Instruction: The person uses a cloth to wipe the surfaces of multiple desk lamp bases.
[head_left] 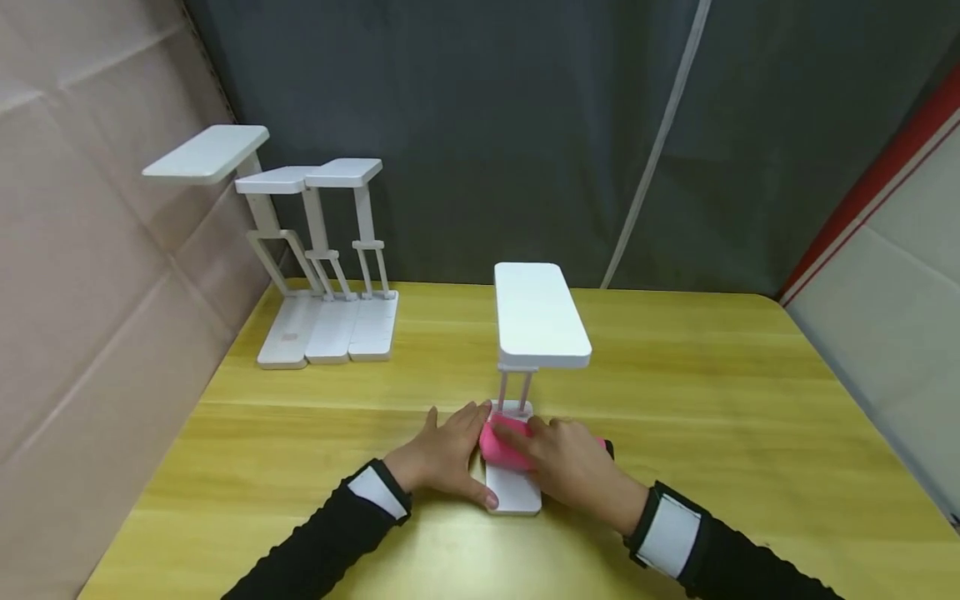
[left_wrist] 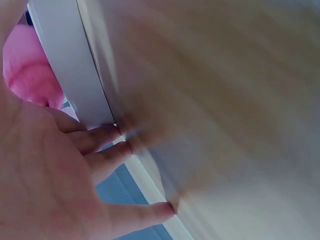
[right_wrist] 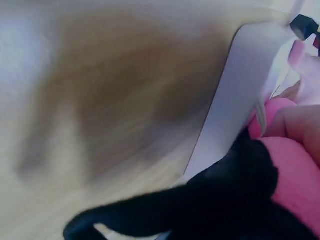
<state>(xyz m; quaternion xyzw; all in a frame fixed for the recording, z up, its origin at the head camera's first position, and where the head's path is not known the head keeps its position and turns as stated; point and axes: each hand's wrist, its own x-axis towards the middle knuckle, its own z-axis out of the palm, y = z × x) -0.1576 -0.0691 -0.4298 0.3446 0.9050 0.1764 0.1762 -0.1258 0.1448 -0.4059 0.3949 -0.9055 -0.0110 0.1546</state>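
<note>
A white folding stand (head_left: pixel 540 312) stands upright on the table, its flat base (head_left: pixel 514 498) toward me. My left hand (head_left: pixel 450 454) touches the base's left side with fingers spread and mostly straight, the thumb near its front corner. In the left wrist view its fingertips reach the base's side edge (left_wrist: pixel 75 65) and the table. My right hand (head_left: pixel 573 467) holds a soft pink pad (head_left: pixel 510 446) with black fabric (right_wrist: pixel 235 185) against the top of the base. The right wrist view shows fingers curled over the pink pad (right_wrist: pixel 295 175); its underside is hidden.
Several similar white stands (head_left: pixel 330 329) stand side by side at the table's back left. A dark curtain (head_left: pixel 465 150) hangs behind the wooden table (head_left: pixel 675 400). Pale fabric walls (head_left: pixel 97 250) close in the left and right sides.
</note>
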